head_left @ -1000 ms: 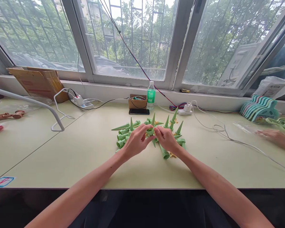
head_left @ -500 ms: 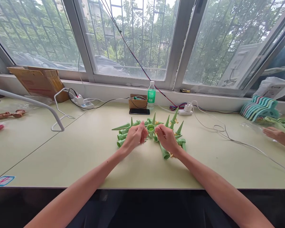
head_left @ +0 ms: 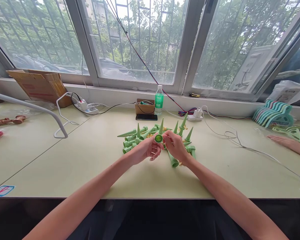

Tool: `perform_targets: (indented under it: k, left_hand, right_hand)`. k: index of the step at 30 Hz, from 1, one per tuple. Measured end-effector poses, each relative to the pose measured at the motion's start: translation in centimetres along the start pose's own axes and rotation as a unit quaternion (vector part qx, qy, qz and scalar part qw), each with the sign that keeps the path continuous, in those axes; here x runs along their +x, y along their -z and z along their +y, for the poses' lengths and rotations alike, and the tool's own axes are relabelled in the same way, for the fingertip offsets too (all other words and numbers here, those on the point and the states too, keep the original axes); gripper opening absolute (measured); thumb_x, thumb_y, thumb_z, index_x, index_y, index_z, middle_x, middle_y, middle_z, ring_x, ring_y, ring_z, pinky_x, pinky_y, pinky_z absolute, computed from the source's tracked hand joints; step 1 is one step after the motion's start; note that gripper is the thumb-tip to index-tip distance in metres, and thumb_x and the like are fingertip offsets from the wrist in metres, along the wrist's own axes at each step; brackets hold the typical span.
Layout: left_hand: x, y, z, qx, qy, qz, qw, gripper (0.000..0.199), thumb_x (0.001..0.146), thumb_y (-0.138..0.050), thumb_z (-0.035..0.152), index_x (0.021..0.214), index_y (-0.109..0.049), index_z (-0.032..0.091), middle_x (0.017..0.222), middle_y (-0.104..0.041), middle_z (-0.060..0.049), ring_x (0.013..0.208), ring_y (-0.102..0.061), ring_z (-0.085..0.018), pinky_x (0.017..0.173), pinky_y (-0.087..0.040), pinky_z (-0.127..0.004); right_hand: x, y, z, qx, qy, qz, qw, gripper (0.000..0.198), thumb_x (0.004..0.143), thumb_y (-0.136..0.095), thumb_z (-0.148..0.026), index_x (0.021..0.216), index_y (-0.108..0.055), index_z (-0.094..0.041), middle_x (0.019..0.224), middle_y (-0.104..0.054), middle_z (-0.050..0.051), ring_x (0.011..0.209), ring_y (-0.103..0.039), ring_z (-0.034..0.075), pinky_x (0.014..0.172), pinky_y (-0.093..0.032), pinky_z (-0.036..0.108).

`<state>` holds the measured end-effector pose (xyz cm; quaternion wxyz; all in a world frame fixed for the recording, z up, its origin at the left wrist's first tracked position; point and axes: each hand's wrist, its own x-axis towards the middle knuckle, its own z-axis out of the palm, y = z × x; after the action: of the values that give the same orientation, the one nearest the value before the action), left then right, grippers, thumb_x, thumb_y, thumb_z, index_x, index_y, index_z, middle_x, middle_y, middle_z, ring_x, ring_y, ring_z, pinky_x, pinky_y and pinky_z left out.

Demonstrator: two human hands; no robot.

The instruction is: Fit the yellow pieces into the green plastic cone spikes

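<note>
In my left hand is a green plastic watering spike, gripped between thumb and fingers with its round, open end facing me. The lower fingers of that hand are curled loosely. My right hand is closed in a pinch close beside the round end. Whatever those fingertips hold, if anything, is hidden. Around and behind both hands lies a pile of green spikes, several standing point up, with small yellow pieces among them. A hollow green tube lies just below my right hand.
Behind the pile are a phone, a small cardboard box and a bottle. White cables cross the table's right side. Another person's hand rests near green hangers. A grey metal bar reaches in from the left.
My left hand has turned and moved slightly right and down, and now grips the spike by its round end. My right hand stays nearly in place. The other person's hand has shifted left.
</note>
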<state>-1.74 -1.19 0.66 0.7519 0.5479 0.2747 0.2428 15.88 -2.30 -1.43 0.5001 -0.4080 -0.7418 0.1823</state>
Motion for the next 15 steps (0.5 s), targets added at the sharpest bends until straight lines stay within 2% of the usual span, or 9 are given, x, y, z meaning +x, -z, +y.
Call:
perform_targets:
  k: [5,11,15]
  left_hand:
    - [0.11,0.04,-0.02,0.011,-0.017,0.018,1.000,0.057,0.090,-0.040,0.063,0.077,-0.064,0.013,0.052,-0.050,-0.001,0.041,-0.040,-0.008,0.042,-0.032,-0.022]
    - [-0.11,-0.14,0.22,0.076,-0.066,0.025,0.995,0.051,0.092,-0.044,0.058,0.070,-0.055,0.013,0.054,-0.051,-0.001,0.043,-0.041,-0.007,0.042,-0.032,-0.022]
    - [-0.30,-0.27,0.36,0.148,-0.091,0.077,0.982,0.043,0.090,-0.050,0.056,0.075,-0.050,0.015,0.053,-0.053,0.001,0.041,-0.044,-0.008,0.042,-0.032,-0.021]
  right_hand:
    - [0.03,0.15,-0.18,0.003,-0.001,-0.009,1.000,0.033,0.098,-0.039,-0.044,0.076,-0.047,-0.020,0.058,-0.049,-0.003,0.051,-0.042,0.011,0.053,-0.035,0.024]
    - [0.10,0.26,-0.20,0.009,0.004,-0.022,1.000,0.033,0.099,-0.038,-0.043,0.075,-0.043,-0.021,0.057,-0.047,-0.004,0.052,-0.040,0.011,0.054,-0.034,0.024]
    - [0.15,0.22,-0.02,-0.007,0.012,-0.023,1.000,0.035,0.099,-0.037,-0.043,0.072,-0.041,-0.021,0.057,-0.042,-0.005,0.052,-0.036,0.010,0.054,-0.032,0.024]
